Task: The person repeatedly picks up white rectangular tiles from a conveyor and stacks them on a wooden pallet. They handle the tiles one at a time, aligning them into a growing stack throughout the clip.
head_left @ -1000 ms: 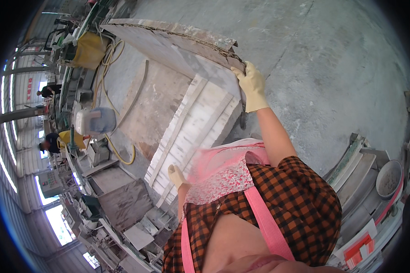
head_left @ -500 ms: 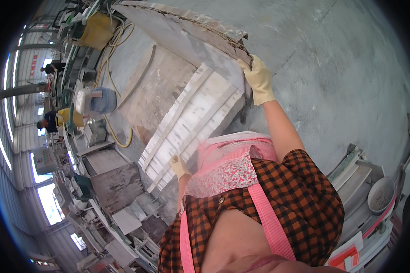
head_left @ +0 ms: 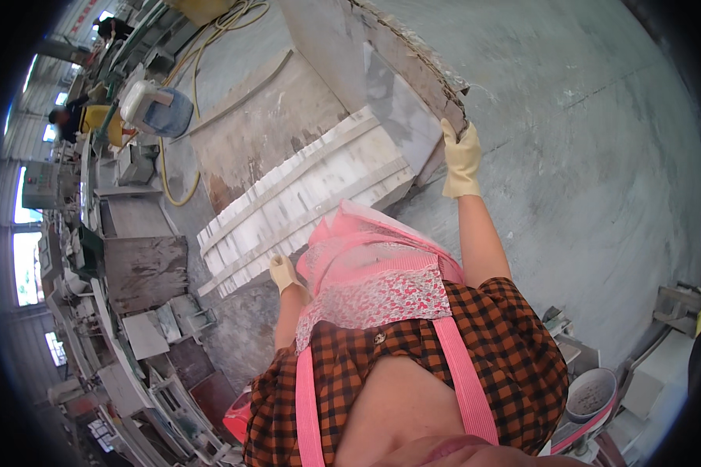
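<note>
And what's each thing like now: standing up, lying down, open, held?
Right hand: gloved, gripping the tall panel
Left hand: gloved, by the striped white slab; touch unclear
Tall panel: standing on edge
Striped white slab: lying down
Yellow hose: looped loosely
Round bucket: open-topped
Pink apron: worn

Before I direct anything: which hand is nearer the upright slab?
Right. The right hand grips the near end of the upright slab; the left hand is well away, by the white striped stone.
</note>
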`<state>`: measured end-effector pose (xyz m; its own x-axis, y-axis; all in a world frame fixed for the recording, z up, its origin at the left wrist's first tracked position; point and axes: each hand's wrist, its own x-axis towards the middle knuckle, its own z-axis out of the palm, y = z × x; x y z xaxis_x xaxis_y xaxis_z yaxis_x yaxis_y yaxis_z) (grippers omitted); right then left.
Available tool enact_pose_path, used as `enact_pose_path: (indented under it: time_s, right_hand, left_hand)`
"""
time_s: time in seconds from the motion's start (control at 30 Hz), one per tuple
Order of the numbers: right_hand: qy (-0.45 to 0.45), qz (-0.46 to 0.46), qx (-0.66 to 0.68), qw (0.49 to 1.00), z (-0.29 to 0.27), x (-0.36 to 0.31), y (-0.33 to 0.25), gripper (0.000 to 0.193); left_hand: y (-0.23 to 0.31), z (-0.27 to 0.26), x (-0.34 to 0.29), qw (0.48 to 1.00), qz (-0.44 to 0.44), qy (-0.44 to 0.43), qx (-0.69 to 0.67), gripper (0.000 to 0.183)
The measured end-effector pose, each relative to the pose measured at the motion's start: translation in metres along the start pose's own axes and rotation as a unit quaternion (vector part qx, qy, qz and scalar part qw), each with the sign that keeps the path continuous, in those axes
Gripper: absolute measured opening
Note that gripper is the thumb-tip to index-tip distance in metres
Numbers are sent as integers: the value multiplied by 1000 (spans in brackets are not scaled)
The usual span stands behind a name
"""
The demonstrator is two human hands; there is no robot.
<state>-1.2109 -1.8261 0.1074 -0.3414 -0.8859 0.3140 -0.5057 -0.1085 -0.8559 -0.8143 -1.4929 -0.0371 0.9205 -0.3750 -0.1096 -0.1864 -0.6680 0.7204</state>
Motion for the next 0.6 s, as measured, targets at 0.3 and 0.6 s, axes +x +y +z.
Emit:
enact_pose_path:
  time_s: [0.3,0.6]
  right_hand:
    - [6,-18,32,999,2,3,8,44]
    - [-2,8,2,1000,0,5,11,48]
  left_hand:
    - [-2,1,-8,993,-99,-25,-66,28]
    - [8,-8,-2,997,-63,-18,-45,32]
